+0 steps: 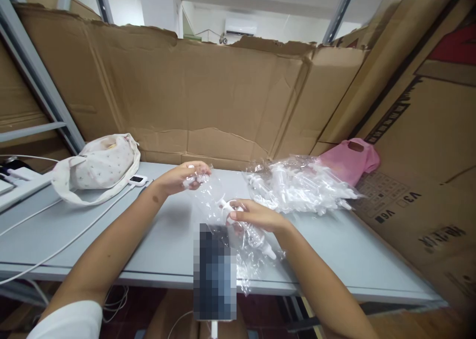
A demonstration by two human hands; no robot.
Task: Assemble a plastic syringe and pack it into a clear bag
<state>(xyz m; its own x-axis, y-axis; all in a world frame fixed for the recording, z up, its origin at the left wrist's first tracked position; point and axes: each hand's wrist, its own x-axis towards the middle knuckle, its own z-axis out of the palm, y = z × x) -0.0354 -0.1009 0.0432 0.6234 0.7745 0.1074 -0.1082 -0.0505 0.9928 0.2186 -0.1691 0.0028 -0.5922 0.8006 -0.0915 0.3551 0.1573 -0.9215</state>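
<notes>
Nearest, a clear bag [247,264] of white parts [257,238] over the table [163,259], right hand [256,214] gripping it; beyond, left hand [189,172] pinches its upper film. Best keep that taut, parts supported! Farther, a fuller bag [297,185].

Even, fairly bright light fills the scene, strongest at the top, where the white wall [204,19] washes pale. A soft shadow lies on the tabletop [173,222] below the left hand [191,175]. Sharp glints break up the 2 clear bags, the held bag [211,195] and the fuller bag [297,190]. Wide-angle stretch tilts the shelf posts [40,71]; the right edge darkens and softens. Coarse pixelation hides 1 block at lower centre.
</notes>
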